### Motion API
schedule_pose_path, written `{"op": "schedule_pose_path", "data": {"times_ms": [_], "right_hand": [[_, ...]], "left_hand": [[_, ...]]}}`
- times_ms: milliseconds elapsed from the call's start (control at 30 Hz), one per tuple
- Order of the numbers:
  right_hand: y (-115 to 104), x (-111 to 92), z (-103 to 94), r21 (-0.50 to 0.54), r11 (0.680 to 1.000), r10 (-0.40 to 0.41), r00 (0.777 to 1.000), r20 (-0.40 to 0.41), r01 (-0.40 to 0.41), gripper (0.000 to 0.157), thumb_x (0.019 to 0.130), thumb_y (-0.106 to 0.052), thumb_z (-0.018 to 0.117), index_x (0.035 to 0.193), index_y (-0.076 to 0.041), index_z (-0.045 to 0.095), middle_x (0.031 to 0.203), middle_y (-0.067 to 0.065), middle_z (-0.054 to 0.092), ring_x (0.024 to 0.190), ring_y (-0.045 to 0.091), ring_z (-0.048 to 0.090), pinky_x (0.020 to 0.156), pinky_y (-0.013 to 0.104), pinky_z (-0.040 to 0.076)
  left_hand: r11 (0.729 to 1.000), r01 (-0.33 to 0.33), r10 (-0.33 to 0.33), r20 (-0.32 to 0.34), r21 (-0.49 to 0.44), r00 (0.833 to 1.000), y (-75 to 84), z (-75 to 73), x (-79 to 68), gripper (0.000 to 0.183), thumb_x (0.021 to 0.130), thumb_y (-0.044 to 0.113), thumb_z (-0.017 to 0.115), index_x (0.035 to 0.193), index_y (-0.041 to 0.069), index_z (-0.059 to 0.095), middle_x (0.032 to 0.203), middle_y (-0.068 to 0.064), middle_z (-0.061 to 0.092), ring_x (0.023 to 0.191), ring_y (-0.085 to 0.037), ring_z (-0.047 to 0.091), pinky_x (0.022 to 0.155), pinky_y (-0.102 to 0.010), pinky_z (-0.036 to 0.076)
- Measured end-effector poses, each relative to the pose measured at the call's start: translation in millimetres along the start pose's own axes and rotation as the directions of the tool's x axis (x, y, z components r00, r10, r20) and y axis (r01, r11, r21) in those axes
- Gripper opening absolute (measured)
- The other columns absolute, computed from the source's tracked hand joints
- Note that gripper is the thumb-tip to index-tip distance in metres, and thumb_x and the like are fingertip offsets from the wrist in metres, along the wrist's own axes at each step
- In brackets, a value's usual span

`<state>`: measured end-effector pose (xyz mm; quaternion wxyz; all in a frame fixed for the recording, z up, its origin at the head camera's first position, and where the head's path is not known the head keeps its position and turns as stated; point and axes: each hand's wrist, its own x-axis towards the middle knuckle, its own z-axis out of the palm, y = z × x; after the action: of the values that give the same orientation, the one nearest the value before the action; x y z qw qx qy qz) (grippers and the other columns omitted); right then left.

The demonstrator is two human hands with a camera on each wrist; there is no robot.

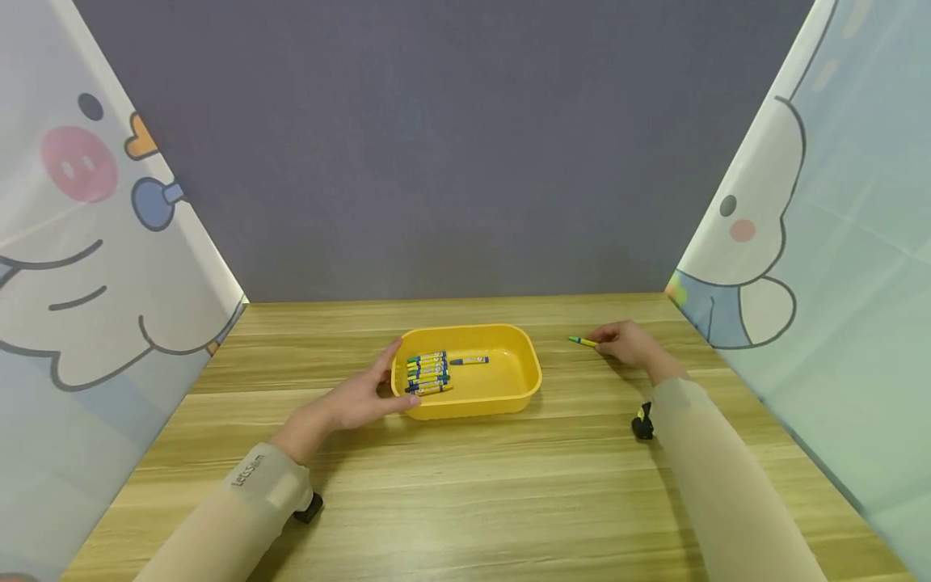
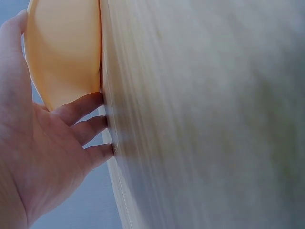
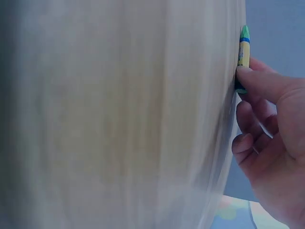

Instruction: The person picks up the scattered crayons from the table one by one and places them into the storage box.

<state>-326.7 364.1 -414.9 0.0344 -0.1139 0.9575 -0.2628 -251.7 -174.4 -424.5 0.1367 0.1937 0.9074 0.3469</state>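
A yellow plastic tray (image 1: pixel 476 407) sits on the wooden table. Its left end is held by my left hand (image 1: pixel 360 398), thumb at the front rim and the other fingers round the side; in the left wrist view, the lower fingertips touch the tabletop. Inside the tray, several crayons (image 1: pixel 429 372) with yellow and blue wrappers lie in a row at the left. A single dark-tipped crayon (image 1: pixel 469 360) lies just right of them. To the right of the tray, my right hand (image 1: pixel 627 343) pinches a green crayon (image 3: pixel 244 50) between thumb and fingers, low over the table.
The wood-grain table (image 1: pixel 465 501) ends at a dark grey panel (image 1: pixel 465 162) at the back. Printed cartoon sheets (image 1: pixel 94 267) stand along both sides. Black wrist-worn devices (image 1: pixel 643 422) hang at both sleeves, close over the tabletop.
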Motion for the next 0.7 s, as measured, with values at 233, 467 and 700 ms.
{"op": "schedule_pose_path", "data": {"times_ms": [233, 467, 700], "right_hand": [[-8, -2, 1.8, 0.038, 0.999, -0.033, 0.999, -0.007, 0.034, 0.03, 0.106, -0.013, 0.071, 0.133, -0.003, 0.077, 0.111, 0.016, 0.076, 0.086, 0.02, 0.063, 0.075, 0.035, 0.051], [-38, 1, 4.9, 0.054, 0.992, -0.118, 0.993, -0.012, 0.118, 0.028, 0.11, -0.019, 0.068, 0.135, -0.012, 0.078, 0.119, 0.013, 0.073, 0.088, 0.021, 0.057, 0.075, 0.036, 0.048], [-77, 6, 12.2, 0.099, 0.973, -0.211, 0.978, 0.003, 0.209, 0.028, 0.111, -0.025, 0.069, 0.136, -0.016, 0.079, 0.117, 0.008, 0.073, 0.091, 0.021, 0.056, 0.076, 0.035, 0.049]], "left_hand": [[1.0, -0.004, 0.004, -0.014, 0.021, 1.0, 1.9, 0.7, -0.3, 0.123, 0.095, 0.072, 0.074, 0.178, 0.028, -0.007, 0.158, -0.015, 0.062, 0.142, -0.031, 0.062, 0.123, -0.059, 0.044], [1.0, 0.001, -0.001, -0.012, 0.029, 1.0, 3.7, 0.4, 0.9, 0.124, 0.095, 0.073, 0.073, 0.178, 0.028, -0.006, 0.16, -0.017, 0.06, 0.143, -0.034, 0.061, 0.123, -0.06, 0.044], [1.0, -0.002, 0.002, -0.009, 0.026, 1.0, 1.0, 0.0, -0.2, 0.123, 0.095, 0.073, 0.073, 0.178, 0.029, -0.006, 0.157, -0.016, 0.063, 0.14, -0.031, 0.063, 0.123, -0.059, 0.044]]}}
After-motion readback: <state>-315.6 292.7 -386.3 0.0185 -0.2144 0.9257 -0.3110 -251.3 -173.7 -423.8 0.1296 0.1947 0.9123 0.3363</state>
